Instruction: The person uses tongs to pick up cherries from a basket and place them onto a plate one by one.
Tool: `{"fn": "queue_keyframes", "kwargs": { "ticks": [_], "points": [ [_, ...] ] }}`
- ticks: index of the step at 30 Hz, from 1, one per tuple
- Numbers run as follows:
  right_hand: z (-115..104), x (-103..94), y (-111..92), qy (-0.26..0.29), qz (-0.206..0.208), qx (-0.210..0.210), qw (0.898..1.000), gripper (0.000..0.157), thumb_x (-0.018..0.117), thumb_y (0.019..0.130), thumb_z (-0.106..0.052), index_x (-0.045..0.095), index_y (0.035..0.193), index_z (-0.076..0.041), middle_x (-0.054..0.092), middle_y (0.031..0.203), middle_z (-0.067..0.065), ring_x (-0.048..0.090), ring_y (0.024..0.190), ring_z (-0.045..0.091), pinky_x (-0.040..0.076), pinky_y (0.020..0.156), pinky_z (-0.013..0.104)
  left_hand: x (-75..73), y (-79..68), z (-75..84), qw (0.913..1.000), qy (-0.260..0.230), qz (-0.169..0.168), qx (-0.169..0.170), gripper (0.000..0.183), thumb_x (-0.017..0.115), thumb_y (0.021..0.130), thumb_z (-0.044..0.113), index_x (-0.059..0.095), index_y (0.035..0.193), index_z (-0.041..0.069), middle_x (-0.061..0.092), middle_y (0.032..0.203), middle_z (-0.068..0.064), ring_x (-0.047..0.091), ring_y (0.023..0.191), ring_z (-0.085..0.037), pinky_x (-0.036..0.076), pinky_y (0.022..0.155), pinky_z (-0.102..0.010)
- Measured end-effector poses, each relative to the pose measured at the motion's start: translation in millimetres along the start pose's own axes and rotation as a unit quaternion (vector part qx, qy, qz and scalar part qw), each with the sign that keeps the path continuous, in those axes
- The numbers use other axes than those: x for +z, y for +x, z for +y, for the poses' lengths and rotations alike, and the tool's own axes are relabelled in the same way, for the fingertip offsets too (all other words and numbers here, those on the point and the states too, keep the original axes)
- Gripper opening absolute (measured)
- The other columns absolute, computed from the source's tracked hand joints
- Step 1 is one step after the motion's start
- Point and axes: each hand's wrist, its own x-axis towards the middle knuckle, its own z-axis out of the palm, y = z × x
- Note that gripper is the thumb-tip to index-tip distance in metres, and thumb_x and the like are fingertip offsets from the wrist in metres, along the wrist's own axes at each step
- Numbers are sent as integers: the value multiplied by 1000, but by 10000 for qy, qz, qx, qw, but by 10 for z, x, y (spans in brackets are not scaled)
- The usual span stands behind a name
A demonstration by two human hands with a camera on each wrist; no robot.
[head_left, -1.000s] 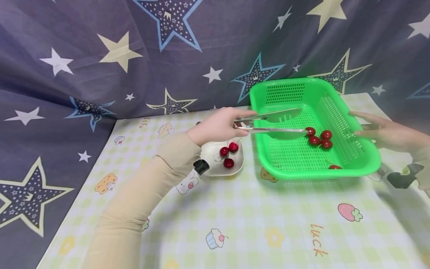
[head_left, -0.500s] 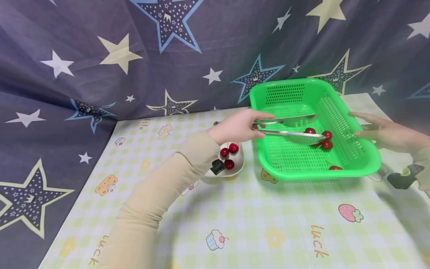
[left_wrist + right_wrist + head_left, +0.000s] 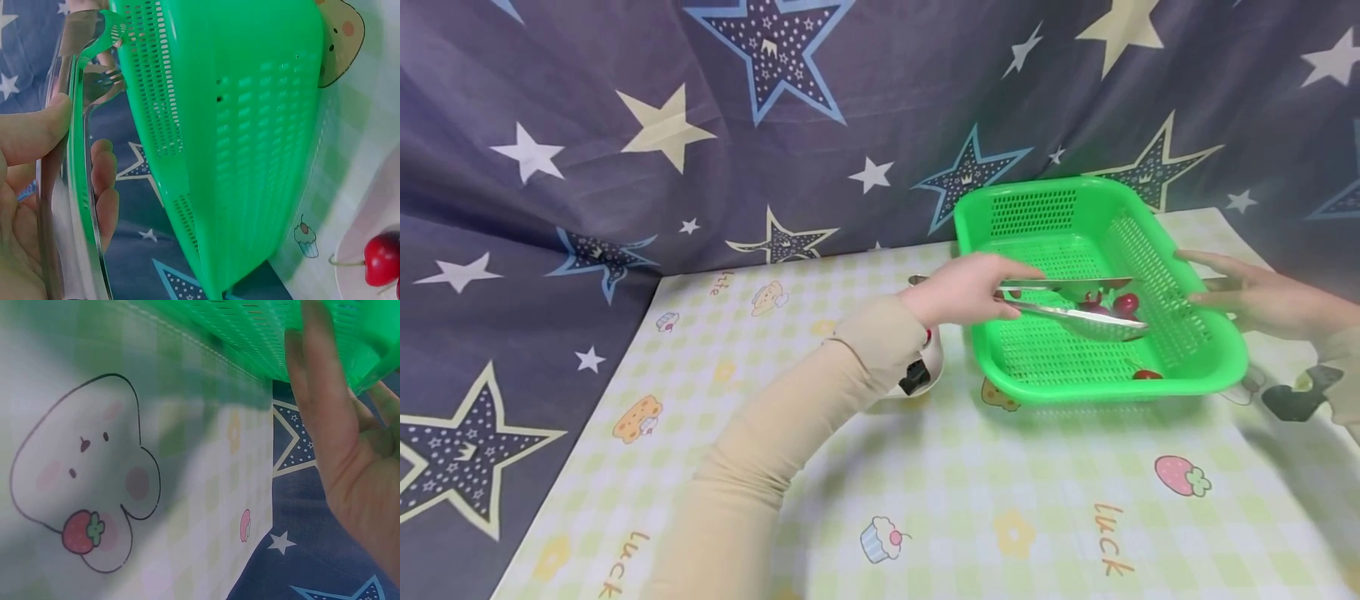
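Observation:
My left hand [image 3: 973,288] grips a pair of metal tongs [image 3: 1067,312], thumb on one arm and fingers on the other in the left wrist view. The tongs reach into the green plastic basket [image 3: 988,357]; their spread tips lie over a cluster of red cherries [image 3: 1126,303], partly hiding it. Whether the tips touch a cherry I cannot tell. A lone cherry [image 3: 1147,375] lies near the basket's front wall. At the basket's right rim, my right hand [image 3: 1262,292] holds the edge, its fingers along the outer wall in the right wrist view.
A small white dish [image 3: 934,360] stands left of the basket, mostly behind my left forearm; a cherry [image 3: 382,259] shows in it in the left wrist view. A star-patterned curtain [image 3: 820,167] hangs behind the checked tablecloth [image 3: 955,475].
My left hand has moved right with the tongs, whose tips have gone from left of the cherries to over them. The forearm now covers more of the dish. The right hand stays put.

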Motion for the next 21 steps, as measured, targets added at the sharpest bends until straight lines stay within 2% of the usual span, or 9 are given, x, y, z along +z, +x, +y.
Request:
{"fn": "queue_keyframes", "kwargs": {
  "ticks": [2, 3, 5, 7, 8, 11, 14, 18, 21],
  "points": [
    [-15, -3, -3, 17, -19, 12, 10000, 75, 44, 101, -16, -9, 152, -28, 0, 150, 37, 44, 95, -19, 43, 92, 60, 20, 23, 27, 10000, 84, -29, 38, 57, 66, 90, 20, 44, 143, 17, 50, 142, 1, 59, 79, -8, 45, 80, -19],
    [-22, -2, -4, -32, -12, 25, 10000, 75, 44, 101, -17, -9, 152, -27, 2, 150, 37, 49, 101, -12, 43, 92, 61, 32, 34, 39, 9999, 139, -40, 56, 57, 66, 90, 21, 44, 142, 17, 50, 141, 1, 58, 79, -7, 45, 80, -19],
    [-33, -4, -3, -106, 8, 66, 9999, 76, 46, 100, -19, -8, 152, -27, 2, 150, 37, 49, 104, -8, 42, 92, 63, 64, 55, 58, 9997, 216, -70, 66, 57, 66, 90, 22, 45, 142, 18, 51, 140, 2, 57, 77, -7, 45, 77, -20],
    [-36, -3, -1, -143, 5, 96, 9999, 76, 46, 100, -19, -9, 152, -26, 3, 150, 38, 51, 110, 2, 41, 92, 63, 101, 77, 72, 9995, 281, -95, 59, 56, 66, 90, 23, 46, 142, 19, 54, 137, 3, 56, 74, -7, 45, 75, -21],
    [-34, 0, 0, -161, 4, 105, 9998, 76, 46, 100, -20, -9, 152, -26, 2, 150, 37, 51, 111, 3, 41, 92, 63, 121, 92, 76, 9994, 317, -123, 42, 56, 66, 90, 23, 46, 142, 20, 56, 134, 3, 56, 74, -6, 45, 74, -21],
    [-22, 2, 2, -145, 20, 97, 9998, 76, 46, 100, -20, -8, 152, -27, 0, 151, 36, 49, 105, -6, 41, 92, 64, 163, 131, 106, 9988, 461, -173, 59, 55, 65, 90, 24, 46, 141, 22, 61, 125, 3, 57, 77, -6, 46, 74, -22],
    [-13, 7, -2, -27, 8, 74, 10000, 76, 46, 100, -19, -8, 152, -27, -1, 150, 36, 44, 96, -18, 39, 93, 65, 193, 172, 144, 9976, 639, -226, 106, 56, 66, 90, 25, 45, 142, 22, 63, 121, 2, 59, 89, -6, 47, 77, -22],
    [-9, 8, -2, 72, -11, 70, 9999, 76, 46, 100, -17, -8, 152, -27, -1, 150, 37, 43, 94, -20, 38, 93, 65, 227, 215, 200, 9952, 903, -371, 55, 58, 65, 90, 27, 42, 143, 23, 61, 127, 5, 58, 103, -6, 48, 78, -22],
    [-10, -2, 3, -46, 14, 65, 10000, 76, 46, 100, -18, -8, 152, -27, 0, 150, 36, 52, 112, 3, 40, 92, 64, 245, 248, 245, 9923, 1158, -430, 60, 58, 64, 91, 27, 41, 144, 25, 60, 128, 7, 57, 105, -5, 49, 74, -22]
  ]
}}
